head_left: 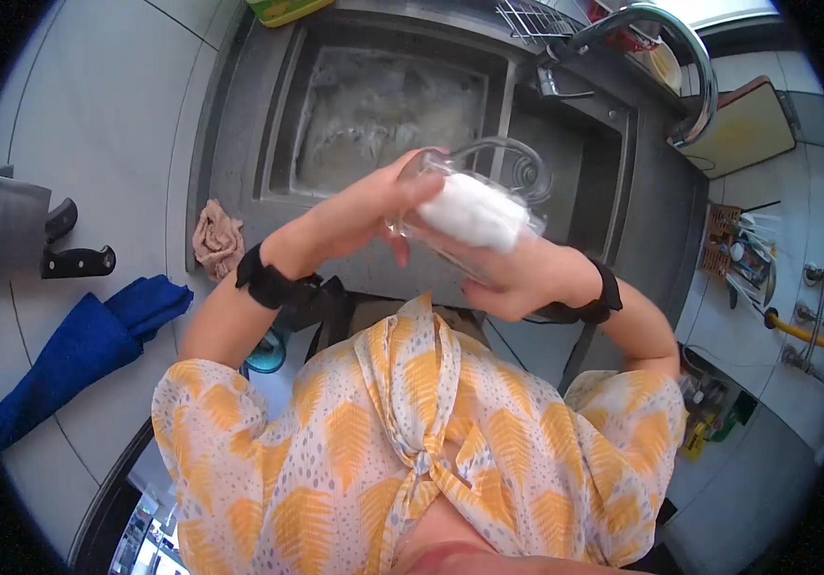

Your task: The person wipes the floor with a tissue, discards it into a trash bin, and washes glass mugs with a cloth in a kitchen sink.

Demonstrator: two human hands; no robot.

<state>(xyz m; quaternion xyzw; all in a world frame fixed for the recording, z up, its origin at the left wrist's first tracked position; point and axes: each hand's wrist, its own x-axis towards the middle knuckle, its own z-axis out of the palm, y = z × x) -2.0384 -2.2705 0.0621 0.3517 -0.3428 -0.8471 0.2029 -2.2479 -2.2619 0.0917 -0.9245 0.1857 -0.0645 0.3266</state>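
A clear glass mug (pixel 415 165) with a curved glass handle (pixel 538 156) is tilted on its side over the sink's front edge. My left hand (pixel 395 198) is closed around its left end, thumb on top and fingers curling beneath. Against the glass lies a white, sponge-like block (pixel 474 211), its right end at the fingers of my right hand (pixel 532 278). That hand is closed at the right end of the mug, thumb below. Part of the glass is hidden behind the white block.
The sink has a wide wet left basin (pixel 388 105) and a narrower right basin (pixel 589 153). A chrome faucet (pixel 699 72) arches at the back right. A crumpled pink cloth (pixel 217 240), a blue cloth (pixel 91 335) and a black-handled knife (pixel 79 262) lie leftward.
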